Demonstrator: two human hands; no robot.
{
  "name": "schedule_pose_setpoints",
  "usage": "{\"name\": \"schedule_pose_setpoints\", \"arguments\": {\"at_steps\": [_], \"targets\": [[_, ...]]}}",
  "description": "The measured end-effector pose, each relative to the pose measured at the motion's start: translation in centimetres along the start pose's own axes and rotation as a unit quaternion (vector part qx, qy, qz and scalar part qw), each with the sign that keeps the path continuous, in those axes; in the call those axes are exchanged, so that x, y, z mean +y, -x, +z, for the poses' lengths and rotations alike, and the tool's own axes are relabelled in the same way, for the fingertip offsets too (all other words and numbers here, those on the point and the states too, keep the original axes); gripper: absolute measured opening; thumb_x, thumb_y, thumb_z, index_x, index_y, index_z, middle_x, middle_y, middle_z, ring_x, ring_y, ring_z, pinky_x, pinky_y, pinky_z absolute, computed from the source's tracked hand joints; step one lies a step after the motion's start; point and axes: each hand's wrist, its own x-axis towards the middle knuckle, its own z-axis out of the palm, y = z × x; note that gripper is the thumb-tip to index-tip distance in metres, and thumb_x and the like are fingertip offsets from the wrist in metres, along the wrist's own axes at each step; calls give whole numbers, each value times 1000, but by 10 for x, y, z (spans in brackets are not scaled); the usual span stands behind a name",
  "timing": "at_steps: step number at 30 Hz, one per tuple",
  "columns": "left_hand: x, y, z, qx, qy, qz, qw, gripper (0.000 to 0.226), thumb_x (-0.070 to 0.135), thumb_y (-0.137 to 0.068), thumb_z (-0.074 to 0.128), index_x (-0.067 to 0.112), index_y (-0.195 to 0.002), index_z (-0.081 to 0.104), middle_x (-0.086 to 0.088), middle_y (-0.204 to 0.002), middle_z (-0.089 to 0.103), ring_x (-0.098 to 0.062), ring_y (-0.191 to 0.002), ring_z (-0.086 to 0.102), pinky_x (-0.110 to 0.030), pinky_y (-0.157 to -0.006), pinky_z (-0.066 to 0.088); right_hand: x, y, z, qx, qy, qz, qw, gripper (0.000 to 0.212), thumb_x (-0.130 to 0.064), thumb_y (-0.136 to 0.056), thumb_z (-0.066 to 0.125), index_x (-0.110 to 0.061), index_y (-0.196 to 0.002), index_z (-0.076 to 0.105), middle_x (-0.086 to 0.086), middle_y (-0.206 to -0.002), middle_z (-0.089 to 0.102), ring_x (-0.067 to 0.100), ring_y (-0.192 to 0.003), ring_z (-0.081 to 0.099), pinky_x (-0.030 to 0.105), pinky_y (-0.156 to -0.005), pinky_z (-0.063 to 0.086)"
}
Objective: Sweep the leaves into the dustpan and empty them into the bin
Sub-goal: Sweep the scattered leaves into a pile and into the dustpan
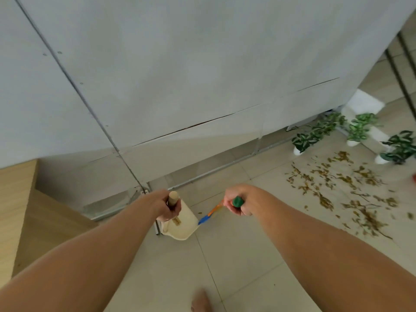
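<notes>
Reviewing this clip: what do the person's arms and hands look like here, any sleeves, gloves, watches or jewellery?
Both forearms are bare for their whole visible length, with no sleeves in view. The left hand and right hand wear no gloves, and no watch, bracelet or ring shows on either. A bare foot shows at the bottom edge.

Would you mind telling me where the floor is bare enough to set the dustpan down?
Bare tile lies between the cream dustpan and the leaves, and in front of the bare foot. The right is crowded: scattered leaves, with potted plants behind them. The wooden furniture borders the left.
</notes>
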Motion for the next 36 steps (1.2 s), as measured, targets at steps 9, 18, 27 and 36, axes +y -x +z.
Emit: {"name": "schedule_pose_setpoints", "arguments": {"at_steps": [9, 18, 27, 36], "targets": [[-122, 9, 109, -104, 115, -70, 985, 33, -9, -91, 49, -5, -123, 54, -20, -98, 61, -30, -69, 64, -39, -49, 57, 181, 67, -121, 49, -75, 72, 993, 15, 1, -95, 51, -3, -81, 54, 8, -70, 57, 4, -37, 50, 15, -36, 42], [-275, 40, 215, -87, 104, -37, 990, 9, 1, -98, 40, 3, -92, 47, -10, -82, 46, -12, -59, 46, -18, -52, 42, 341, 129, -212, 113, -232, 38, 965, 14, -21, -100, 52, -10, -108, 58, 2, -58, 49, 3, -32, 44, 16, -34, 38], [-340, 60, 312, -106, 100, -35, 989, 15, 12, -100, 44, -1, -109, 46, -15, -85, 57, -14, -62, 64, -21, -52, 56, 391, 163, -302, 176, -239, 21, 955, 22, -16, -99, 52, -3, -117, 53, 6, -72, 54, 9, -48, 47, 23, -47, 41], [-336, 35, 407, -64, 108, -21, 992, 11, 0, -94, 42, 5, -99, 50, -9, -77, 50, -9, -51, 50, -16, -41, 45, 382, 111, -403, 164, -170, 33, 971, 22, -20, -97, 55, -4, -113, 58, 3, -64, 56, 8, -45, 49, 22, -44, 42]]}}
